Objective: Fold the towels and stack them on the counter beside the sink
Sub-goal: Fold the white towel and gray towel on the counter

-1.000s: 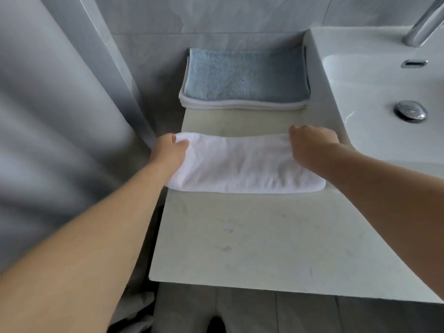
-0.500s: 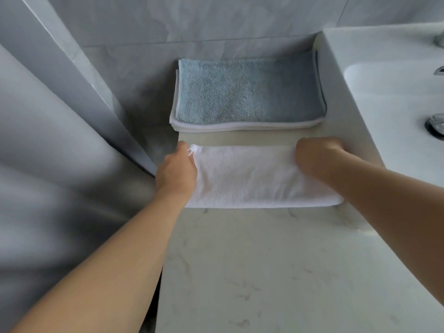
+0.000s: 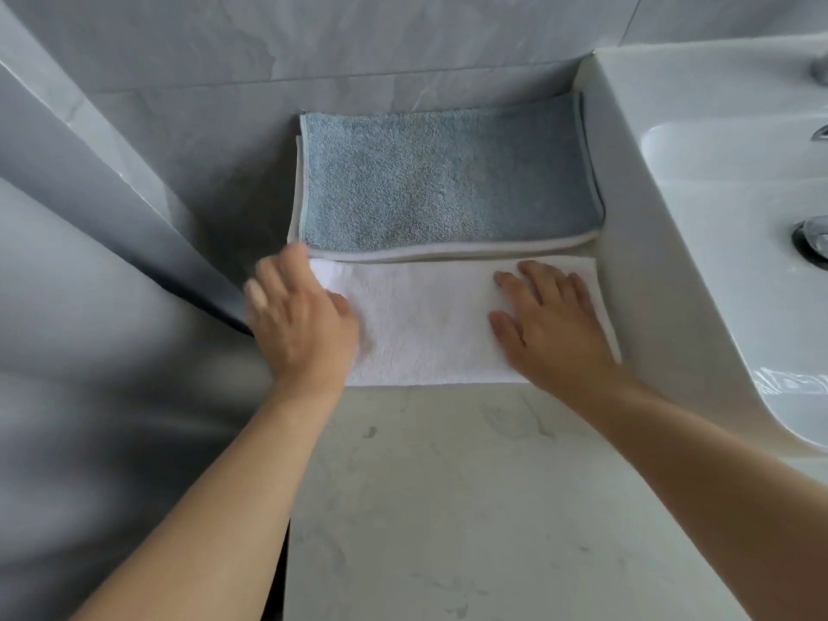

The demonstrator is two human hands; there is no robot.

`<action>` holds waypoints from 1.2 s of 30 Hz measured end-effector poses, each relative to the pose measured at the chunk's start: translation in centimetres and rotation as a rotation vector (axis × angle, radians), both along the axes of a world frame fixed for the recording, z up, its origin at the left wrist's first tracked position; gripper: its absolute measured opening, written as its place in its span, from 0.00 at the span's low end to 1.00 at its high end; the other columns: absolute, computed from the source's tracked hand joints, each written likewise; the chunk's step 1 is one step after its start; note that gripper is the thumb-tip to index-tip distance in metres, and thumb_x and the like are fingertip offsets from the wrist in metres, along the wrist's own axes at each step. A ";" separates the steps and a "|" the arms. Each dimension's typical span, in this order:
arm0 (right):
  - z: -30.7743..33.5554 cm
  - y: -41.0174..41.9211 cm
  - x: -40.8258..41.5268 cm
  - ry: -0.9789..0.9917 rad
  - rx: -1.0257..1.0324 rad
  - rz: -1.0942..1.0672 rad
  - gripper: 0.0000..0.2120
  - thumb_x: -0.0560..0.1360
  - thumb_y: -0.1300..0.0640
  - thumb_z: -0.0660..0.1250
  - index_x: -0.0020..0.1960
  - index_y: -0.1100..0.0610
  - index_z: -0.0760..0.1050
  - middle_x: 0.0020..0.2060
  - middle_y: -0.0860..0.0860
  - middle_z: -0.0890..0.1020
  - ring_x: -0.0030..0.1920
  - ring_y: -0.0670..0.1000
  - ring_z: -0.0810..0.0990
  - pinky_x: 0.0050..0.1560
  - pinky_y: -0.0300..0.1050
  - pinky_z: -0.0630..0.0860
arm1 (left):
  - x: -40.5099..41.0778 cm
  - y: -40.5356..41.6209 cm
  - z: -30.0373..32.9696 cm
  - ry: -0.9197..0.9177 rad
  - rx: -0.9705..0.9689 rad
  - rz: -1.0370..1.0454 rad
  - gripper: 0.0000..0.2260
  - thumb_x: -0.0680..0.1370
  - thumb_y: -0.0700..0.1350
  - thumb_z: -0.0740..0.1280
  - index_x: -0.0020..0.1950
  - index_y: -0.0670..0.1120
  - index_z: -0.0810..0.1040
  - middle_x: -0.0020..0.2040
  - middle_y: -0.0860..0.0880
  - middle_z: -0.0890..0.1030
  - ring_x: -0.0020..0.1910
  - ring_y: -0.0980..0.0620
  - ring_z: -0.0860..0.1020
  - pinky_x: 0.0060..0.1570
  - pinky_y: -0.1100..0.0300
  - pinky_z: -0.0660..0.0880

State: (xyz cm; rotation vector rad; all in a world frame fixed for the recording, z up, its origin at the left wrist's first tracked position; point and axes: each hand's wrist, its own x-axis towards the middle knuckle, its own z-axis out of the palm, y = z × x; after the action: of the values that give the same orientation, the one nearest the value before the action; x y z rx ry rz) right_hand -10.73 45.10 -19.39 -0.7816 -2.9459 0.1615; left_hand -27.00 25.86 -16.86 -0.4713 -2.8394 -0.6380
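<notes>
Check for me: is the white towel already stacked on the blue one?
No, the white towel lies flat on the counter in front of the blue towel.

- Single head view, worn on the person, looked forward and steeply down
- Sat close over the counter (image 3: 448,508), facing the tiled wall (image 3: 358,38)
- Sink (image 3: 717,217) cut by the right edge; both forearms entered from the bottom

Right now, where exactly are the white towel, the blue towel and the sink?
white towel (image 3: 430,324): head view, bare middle of the folded cloth between the two hands.
blue towel (image 3: 443,190): head view, centre of its top face.
sink (image 3: 627,172): head view, flat left rim beside the towels.
</notes>
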 end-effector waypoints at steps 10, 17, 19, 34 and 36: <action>-0.9 1.7 0.4 -0.159 -0.041 -0.030 0.31 0.77 0.34 0.40 0.78 0.40 0.49 0.79 0.49 0.50 0.79 0.53 0.46 0.75 0.65 0.42 | 1.6 0.7 -3.6 -0.180 -0.491 -0.469 0.36 0.74 0.69 0.37 0.81 0.57 0.41 0.82 0.51 0.39 0.80 0.49 0.37 0.77 0.46 0.36; -1.0 1.7 0.3 -0.122 -0.044 -0.028 0.31 0.77 0.35 0.41 0.79 0.41 0.50 0.80 0.52 0.51 0.79 0.54 0.47 0.76 0.61 0.41 | 0.6 -2.1 -3.5 -0.215 -0.449 -0.337 0.37 0.78 0.67 0.46 0.82 0.50 0.43 0.82 0.48 0.40 0.80 0.47 0.38 0.78 0.45 0.44; -1.1 1.6 0.4 -0.108 -0.041 -0.036 0.31 0.77 0.36 0.42 0.79 0.42 0.50 0.80 0.52 0.51 0.79 0.54 0.47 0.76 0.60 0.41 | 0.6 -2.1 -3.8 -0.197 -0.435 -0.336 0.38 0.78 0.67 0.45 0.82 0.48 0.43 0.82 0.47 0.40 0.80 0.46 0.38 0.78 0.46 0.43; -1.6 -6.1 13.5 0.111 -0.068 0.135 0.26 0.79 0.51 0.54 0.73 0.64 0.68 0.73 0.61 0.67 0.74 0.59 0.66 0.73 0.59 0.60 | 15.9 -2.3 -3.9 -0.066 -0.372 -0.726 0.30 0.79 0.54 0.55 0.78 0.41 0.63 0.80 0.44 0.58 0.80 0.43 0.55 0.76 0.42 0.55; -1.9 -5.9 13.4 0.060 -0.075 0.107 0.27 0.79 0.50 0.54 0.74 0.63 0.66 0.74 0.60 0.66 0.75 0.58 0.64 0.75 0.58 0.59 | 15.7 -2.0 -4.2 -0.071 -0.411 -0.725 0.30 0.79 0.54 0.55 0.78 0.41 0.63 0.81 0.43 0.57 0.80 0.43 0.54 0.76 0.42 0.55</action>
State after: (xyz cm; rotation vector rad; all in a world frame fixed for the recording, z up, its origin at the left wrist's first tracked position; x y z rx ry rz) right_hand 2.70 39.21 -21.27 -0.6168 -2.9403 0.2985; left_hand -11.30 23.81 -21.07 -1.6088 -2.8166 -0.1458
